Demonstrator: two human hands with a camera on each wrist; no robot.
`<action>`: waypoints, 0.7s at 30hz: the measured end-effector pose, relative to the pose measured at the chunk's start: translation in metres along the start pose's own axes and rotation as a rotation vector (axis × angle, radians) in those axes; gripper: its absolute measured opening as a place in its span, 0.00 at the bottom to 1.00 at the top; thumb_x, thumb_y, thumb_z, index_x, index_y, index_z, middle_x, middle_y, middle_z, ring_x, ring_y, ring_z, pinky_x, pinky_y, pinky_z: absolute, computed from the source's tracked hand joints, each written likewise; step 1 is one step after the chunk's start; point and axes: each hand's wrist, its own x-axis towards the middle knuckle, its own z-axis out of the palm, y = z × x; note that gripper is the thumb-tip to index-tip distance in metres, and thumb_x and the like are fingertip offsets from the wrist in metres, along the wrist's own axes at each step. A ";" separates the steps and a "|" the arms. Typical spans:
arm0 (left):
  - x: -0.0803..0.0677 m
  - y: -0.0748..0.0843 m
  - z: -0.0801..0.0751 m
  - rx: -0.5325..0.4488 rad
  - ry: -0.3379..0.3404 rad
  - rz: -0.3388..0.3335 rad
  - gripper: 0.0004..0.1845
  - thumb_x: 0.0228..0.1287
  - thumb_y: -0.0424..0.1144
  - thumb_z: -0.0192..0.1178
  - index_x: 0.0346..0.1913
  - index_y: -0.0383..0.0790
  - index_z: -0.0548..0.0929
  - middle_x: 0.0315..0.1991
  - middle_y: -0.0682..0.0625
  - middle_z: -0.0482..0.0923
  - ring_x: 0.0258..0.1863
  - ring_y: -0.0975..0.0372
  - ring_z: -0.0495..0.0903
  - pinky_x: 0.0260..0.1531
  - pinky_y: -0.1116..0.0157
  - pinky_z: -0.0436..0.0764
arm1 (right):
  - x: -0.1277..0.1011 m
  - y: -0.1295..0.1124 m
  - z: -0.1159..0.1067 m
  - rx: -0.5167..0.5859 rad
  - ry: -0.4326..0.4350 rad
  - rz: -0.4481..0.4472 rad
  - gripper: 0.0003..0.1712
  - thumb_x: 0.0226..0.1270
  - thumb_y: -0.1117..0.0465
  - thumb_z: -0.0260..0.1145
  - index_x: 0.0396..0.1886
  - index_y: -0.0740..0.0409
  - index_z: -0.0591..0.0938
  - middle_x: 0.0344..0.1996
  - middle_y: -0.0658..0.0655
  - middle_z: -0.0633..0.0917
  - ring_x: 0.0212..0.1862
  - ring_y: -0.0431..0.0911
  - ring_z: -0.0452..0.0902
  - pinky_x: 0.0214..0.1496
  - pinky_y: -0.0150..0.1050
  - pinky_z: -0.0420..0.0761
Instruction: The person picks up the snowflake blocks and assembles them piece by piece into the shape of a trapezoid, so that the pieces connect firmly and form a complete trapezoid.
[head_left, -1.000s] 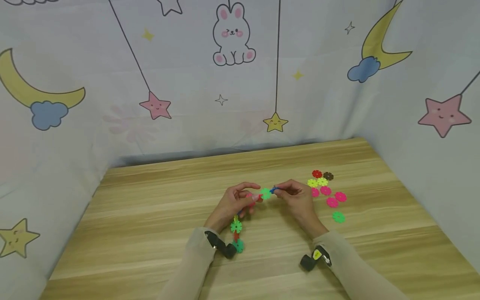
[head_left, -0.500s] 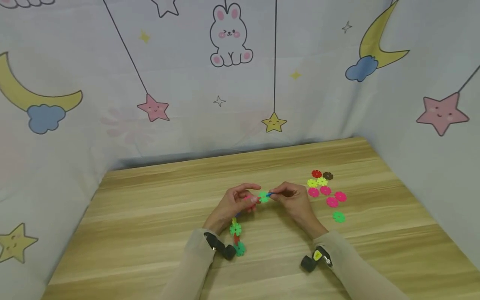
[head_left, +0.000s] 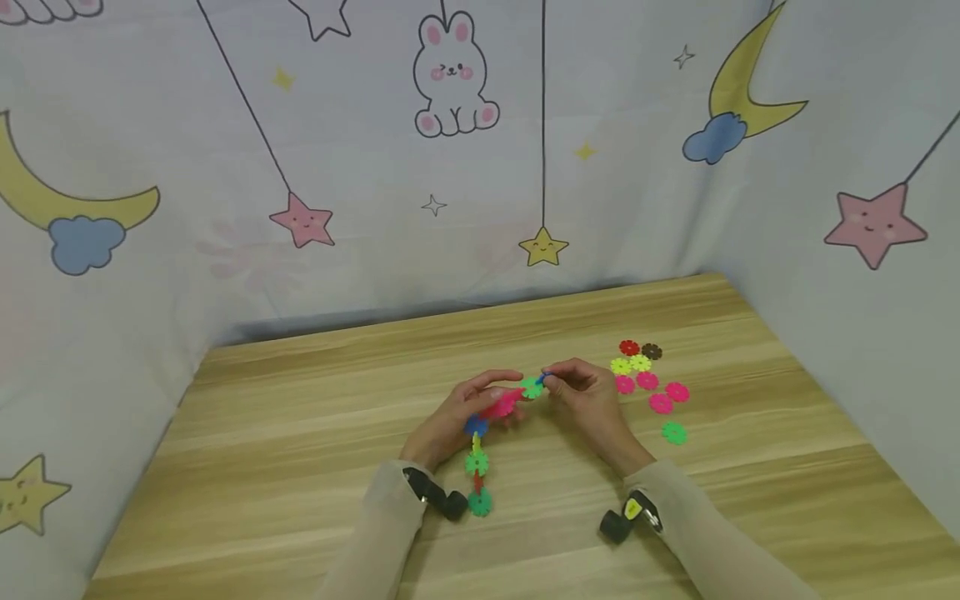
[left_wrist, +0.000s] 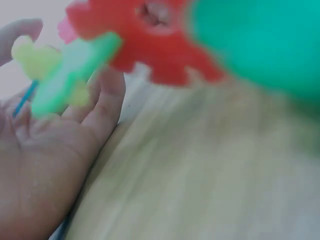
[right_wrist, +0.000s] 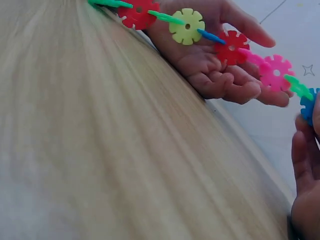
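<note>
A chain of interlocking notched plastic discs runs across my left hand (head_left: 450, 421). From a green end disc (head_left: 480, 502) it climbs through red, green (head_left: 477, 462), yellow and blue (head_left: 476, 426) pieces to pink discs (head_left: 501, 407), then a light green disc (head_left: 532, 387). In the right wrist view the left fingers are loosely bent beneath the chain, and the thumb stands apart from it. My right hand (head_left: 596, 408) pinches a blue disc (right_wrist: 307, 107) between thumb and fingers, joined at the light green one. Close to the left wrist camera hang a red disc (left_wrist: 170, 55) and a green disc (left_wrist: 265, 45).
Loose discs lie right of my right hand on the wooden table (head_left: 300, 467): red (head_left: 628, 347), brown (head_left: 652, 352), two yellow (head_left: 621, 366), several pink (head_left: 661, 403) and one green (head_left: 674, 433). A printed cloth (head_left: 375, 150) stands behind and beside the table.
My left thumb has eased off the chain, and more of its pink and blue discs show. The blue disc in my right hand has tipped upward. The head view has shifted slightly.
</note>
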 end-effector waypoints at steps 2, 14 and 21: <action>0.000 0.000 0.002 -0.015 -0.020 -0.008 0.23 0.80 0.42 0.48 0.73 0.41 0.68 0.55 0.31 0.80 0.56 0.47 0.82 0.57 0.58 0.77 | 0.000 0.000 -0.001 0.015 0.036 0.027 0.13 0.66 0.66 0.71 0.44 0.73 0.84 0.36 0.50 0.90 0.37 0.38 0.83 0.39 0.30 0.82; 0.004 -0.008 0.011 0.129 0.166 -0.002 0.21 0.74 0.40 0.59 0.67 0.40 0.75 0.46 0.46 0.86 0.37 0.63 0.83 0.38 0.69 0.81 | -0.001 0.000 -0.001 0.059 -0.087 0.035 0.07 0.65 0.66 0.71 0.40 0.66 0.88 0.35 0.48 0.90 0.41 0.40 0.85 0.42 0.31 0.82; 0.009 -0.010 0.025 -0.008 0.303 0.025 0.18 0.69 0.34 0.65 0.59 0.35 0.81 0.36 0.50 0.87 0.30 0.65 0.83 0.32 0.71 0.81 | -0.002 -0.001 0.001 0.079 -0.128 0.018 0.12 0.67 0.68 0.68 0.47 0.71 0.85 0.40 0.53 0.91 0.47 0.42 0.86 0.48 0.34 0.84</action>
